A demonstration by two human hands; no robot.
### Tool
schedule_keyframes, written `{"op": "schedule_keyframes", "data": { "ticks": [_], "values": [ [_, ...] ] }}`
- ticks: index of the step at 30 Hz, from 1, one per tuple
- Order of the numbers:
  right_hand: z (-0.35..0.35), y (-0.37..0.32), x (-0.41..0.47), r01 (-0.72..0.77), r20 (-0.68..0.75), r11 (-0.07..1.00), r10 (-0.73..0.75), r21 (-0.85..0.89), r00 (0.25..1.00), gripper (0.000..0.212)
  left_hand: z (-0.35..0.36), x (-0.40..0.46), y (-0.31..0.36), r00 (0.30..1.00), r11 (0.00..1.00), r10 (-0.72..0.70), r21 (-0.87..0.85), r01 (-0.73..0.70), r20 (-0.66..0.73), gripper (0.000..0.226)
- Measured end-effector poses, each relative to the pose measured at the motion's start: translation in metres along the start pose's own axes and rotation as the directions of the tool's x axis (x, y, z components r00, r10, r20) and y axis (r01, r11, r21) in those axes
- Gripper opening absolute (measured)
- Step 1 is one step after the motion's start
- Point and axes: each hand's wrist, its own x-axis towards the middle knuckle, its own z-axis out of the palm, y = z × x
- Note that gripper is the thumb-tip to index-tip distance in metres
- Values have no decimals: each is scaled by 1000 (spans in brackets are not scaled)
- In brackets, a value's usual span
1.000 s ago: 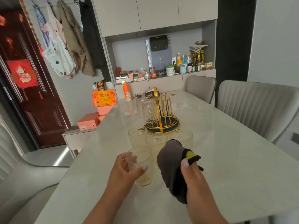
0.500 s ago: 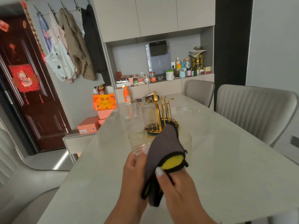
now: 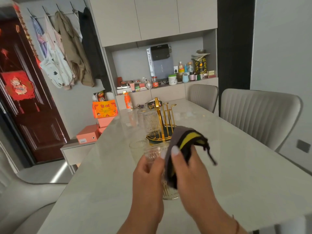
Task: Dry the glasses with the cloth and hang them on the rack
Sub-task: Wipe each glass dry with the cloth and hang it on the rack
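Glass [image 3: 152, 155] gripped between both hands, cloth [image 3: 183, 142] seemingly draped over it.

An orange bottle [image 3: 128, 102] stands at the table's [image 3: 253, 166] far left corner, with keys [image 3: 138, 106] just beside it. Two grey chairs [image 3: 258, 115] line the table's right edge. Beyond the left edge, orange boxes [image 3: 87, 135] sit on a low stand, and coats [image 3: 72, 48] hang beside a dark red door [image 3: 25, 107].
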Motion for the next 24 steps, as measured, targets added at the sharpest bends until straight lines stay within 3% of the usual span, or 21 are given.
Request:
{"op": "schedule_keyframes", "data": {
  "ticks": [2, 4, 6, 8, 10, 11, 13, 15, 16, 19, 24],
  "values": [
    [-9, 0, 10, -129, 87, 968, 112, 217, 990, 29, 7, 0, 6, 997, 977, -79, -201, 75, -13, 37],
    [-12, 1, 4, -188, 139, 950, 157, 251, 978, 26, 7, 6, 13, 993, 959, -99, -272, 76, -71, 47],
    [-8, 7, -12, -181, 105, 972, 166, 153, 980, 5, 2, 13, 17, 988, 959, -101, -274, 67, -114, 43],
    [-2, 10, -23, -69, 80, 994, 75, -84, 994, 7, 1, 13, 15, 988, 981, -102, -177, 80, -119, 44],
    [-1, 7, -18, 25, 85, 987, -11, -159, 996, 9, 4, 8, 12, 990, 992, -92, -90, 83, -104, 45],
    [-2, 2, -12, 15, 72, 995, -8, -103, 997, 9, 7, 4, 12, 992, 995, -71, -78, 63, -103, 42],
    [-9, 0, 3, -128, 84, 971, 113, 204, 990, 12, 11, -1, 12, 994, 985, -97, -148, 88, -57, 44],
    [-15, 1, 9, -286, 213, 838, 208, 465, 955, 29, 11, 2, 12, 994, 977, -103, -191, 98, -21, 58],
    [-16, 5, 8, -313, 235, 802, 220, 509, 947, 35, 11, 4, 12, 995, 977, -97, -193, 93, -14, 63],
    [-15, 11, 1, -244, 142, 807, 199, 537, 970, 35, 15, 7, 16, 997, 981, -79, -180, 74, -18, 60],
    [-13, 8, -4, -54, -93, 950, 86, 306, 992, 38, 24, -5, 11, 1000, 1000, -26, -1, 26, -5, 72]
  ]
}}
